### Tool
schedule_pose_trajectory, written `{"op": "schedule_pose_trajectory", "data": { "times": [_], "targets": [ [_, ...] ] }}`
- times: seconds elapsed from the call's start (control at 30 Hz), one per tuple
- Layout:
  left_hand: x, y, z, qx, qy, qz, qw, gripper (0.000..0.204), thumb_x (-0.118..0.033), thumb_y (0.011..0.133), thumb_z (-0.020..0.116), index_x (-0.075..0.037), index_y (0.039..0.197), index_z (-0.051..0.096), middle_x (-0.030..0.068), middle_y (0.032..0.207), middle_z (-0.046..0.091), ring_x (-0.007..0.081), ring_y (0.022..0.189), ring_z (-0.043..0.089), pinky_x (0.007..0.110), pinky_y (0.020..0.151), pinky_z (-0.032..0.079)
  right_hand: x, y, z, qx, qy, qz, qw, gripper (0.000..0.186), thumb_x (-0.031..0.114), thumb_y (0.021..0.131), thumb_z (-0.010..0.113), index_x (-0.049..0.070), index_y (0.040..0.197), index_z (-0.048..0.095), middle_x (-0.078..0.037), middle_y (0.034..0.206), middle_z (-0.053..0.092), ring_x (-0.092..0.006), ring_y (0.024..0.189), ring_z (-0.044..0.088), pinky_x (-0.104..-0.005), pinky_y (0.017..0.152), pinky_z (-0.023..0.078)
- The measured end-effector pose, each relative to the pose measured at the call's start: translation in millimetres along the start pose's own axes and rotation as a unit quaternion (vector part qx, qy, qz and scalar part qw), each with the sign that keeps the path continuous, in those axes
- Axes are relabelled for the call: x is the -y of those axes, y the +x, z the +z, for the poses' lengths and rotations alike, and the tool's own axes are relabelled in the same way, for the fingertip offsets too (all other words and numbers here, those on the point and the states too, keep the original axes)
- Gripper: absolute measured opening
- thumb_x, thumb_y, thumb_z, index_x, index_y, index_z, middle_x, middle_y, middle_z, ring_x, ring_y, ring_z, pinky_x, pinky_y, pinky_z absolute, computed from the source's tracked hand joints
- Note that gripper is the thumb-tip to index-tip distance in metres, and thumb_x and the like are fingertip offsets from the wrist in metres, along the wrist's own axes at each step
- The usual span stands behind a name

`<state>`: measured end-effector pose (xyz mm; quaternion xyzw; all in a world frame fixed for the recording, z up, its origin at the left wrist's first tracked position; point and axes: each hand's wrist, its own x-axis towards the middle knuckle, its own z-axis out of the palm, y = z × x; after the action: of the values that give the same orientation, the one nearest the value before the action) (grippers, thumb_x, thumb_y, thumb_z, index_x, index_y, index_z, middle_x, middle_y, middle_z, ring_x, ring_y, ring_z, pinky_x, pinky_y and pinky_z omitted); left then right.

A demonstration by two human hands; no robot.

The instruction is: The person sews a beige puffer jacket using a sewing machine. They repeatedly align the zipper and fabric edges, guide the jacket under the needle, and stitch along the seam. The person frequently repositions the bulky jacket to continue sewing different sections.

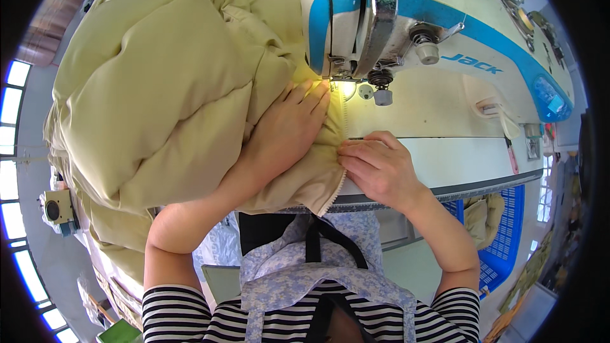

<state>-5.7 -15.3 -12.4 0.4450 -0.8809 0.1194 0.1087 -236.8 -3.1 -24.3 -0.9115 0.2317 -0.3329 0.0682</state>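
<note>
A bulky pale yellow-green padded jacket (165, 82) lies on the white sewing table (457, 152) and spills off its left side. My left hand (286, 130) lies flat on the jacket, fingers apart, fingertips close to the presser foot (335, 79) of the white and blue sewing machine (413, 19). My right hand (378, 165) pinches the jacket's zipper edge (342, 152) against the table, just in front of the needle. A lamp under the machine head lights the seam.
A blue plastic crate (505, 228) holding more yellow-green fabric stands to the lower right beside the table. A small beige box (58, 206) sits at the left. Bright windows run along the left rim. My striped sleeves and flowered apron fill the bottom.
</note>
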Motion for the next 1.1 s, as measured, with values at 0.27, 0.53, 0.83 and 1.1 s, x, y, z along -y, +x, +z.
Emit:
{"op": "schedule_pose_trajectory", "data": {
  "times": [0.27, 0.53, 0.83, 1.1],
  "targets": [
    [12, 10, -10, 0.023, -0.012, -0.001, 1.0, 0.044, -0.015, 0.092, 0.062, 0.001, 0.133, 0.061, 0.0108, 0.135, 0.062, 0.0285, 0.127, 0.057, 0.04, 0.106, 0.048, 6, 13, 2, -0.016, -0.027, -0.013, 0.999, 0.015, 0.01, 0.074, 0.073, 0.007, 0.088, 0.067, -0.004, 0.097, 0.066, -0.0196, 0.093, 0.066, -0.0371, 0.086, 0.054],
    [-21, -38, -39, 0.063, 0.008, -0.068, 0.996, 0.048, -0.017, 0.091, 0.067, -0.008, 0.137, 0.058, 0.0089, 0.135, 0.063, 0.0237, 0.107, 0.065, 0.038, 0.076, 0.059, 25, -17, -2, 0.014, 0.05, -0.067, 0.996, 0.016, 0.011, 0.077, 0.073, 0.006, 0.092, 0.07, -0.005, 0.097, 0.067, -0.022, 0.095, 0.066, -0.0352, 0.09, 0.055],
    [-15, -10, -19, -0.001, -0.005, 0.012, 1.0, 0.035, -0.015, 0.092, 0.066, -0.001, 0.124, 0.064, 0.0122, 0.133, 0.064, 0.0283, 0.121, 0.063, 0.037, 0.097, 0.055, 22, -24, -5, -0.001, 0.063, -0.032, 0.997, 0.022, 0.015, 0.073, 0.081, 0.007, 0.091, 0.074, -0.002, 0.096, 0.069, -0.0174, 0.087, 0.069, -0.0293, 0.08, 0.054],
    [-17, -16, -15, -0.011, -0.067, -0.048, 0.997, 0.037, -0.014, 0.095, 0.063, -0.004, 0.129, 0.062, 0.01, 0.138, 0.061, 0.0262, 0.118, 0.064, 0.036, 0.092, 0.057, 21, -26, -4, 0.0, 0.063, -0.024, 0.998, 0.021, 0.015, 0.074, 0.082, 0.008, 0.093, 0.075, -0.001, 0.098, 0.071, -0.014, 0.087, 0.069, -0.0283, 0.078, 0.054]
  ]
}}
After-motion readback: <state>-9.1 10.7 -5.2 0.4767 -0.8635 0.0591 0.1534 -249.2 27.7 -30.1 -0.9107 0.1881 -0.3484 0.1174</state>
